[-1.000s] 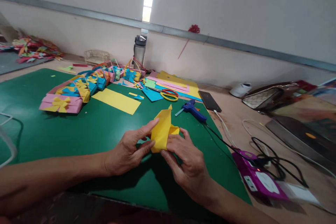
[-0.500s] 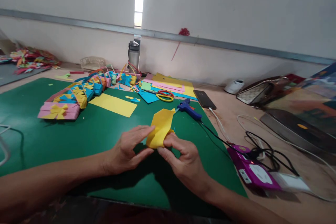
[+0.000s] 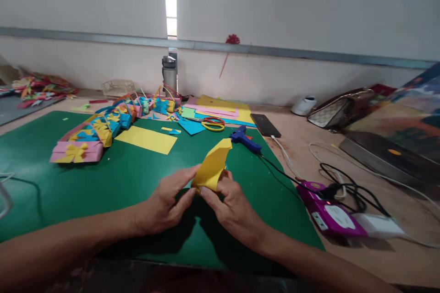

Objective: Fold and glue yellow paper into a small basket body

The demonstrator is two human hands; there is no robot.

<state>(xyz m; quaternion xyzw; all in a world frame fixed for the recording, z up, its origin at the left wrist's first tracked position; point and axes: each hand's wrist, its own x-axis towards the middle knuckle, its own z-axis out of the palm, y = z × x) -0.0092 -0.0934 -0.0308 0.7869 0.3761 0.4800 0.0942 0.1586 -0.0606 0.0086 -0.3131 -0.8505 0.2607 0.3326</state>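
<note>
A folded piece of yellow paper (image 3: 212, 165) stands tilted between my two hands, above the green mat (image 3: 137, 192). My left hand (image 3: 168, 199) grips its lower left edge, with fingers behind and thumb in front. On the other side, my right hand (image 3: 228, 199) pinches the lower right part, the thumb pressed near the bottom fold. Just beyond the paper lies a blue glue gun (image 3: 245, 138). Red and yellow scissors (image 3: 213, 123) rest behind it on coloured sheets. A flat yellow sheet (image 3: 147, 139) lies to the left.
Several small paper baskets (image 3: 78, 152) with bows line the left of the mat. A bottle (image 3: 169, 75) stands at the back. To the right are a phone (image 3: 265, 125), a purple power strip (image 3: 330, 210) with tangled cables (image 3: 354, 192), and a bag (image 3: 338, 110).
The yellow paper has turned, so its face is narrower and leans further right. My right hand has shifted slightly left along its bottom. The camera view has moved a little.
</note>
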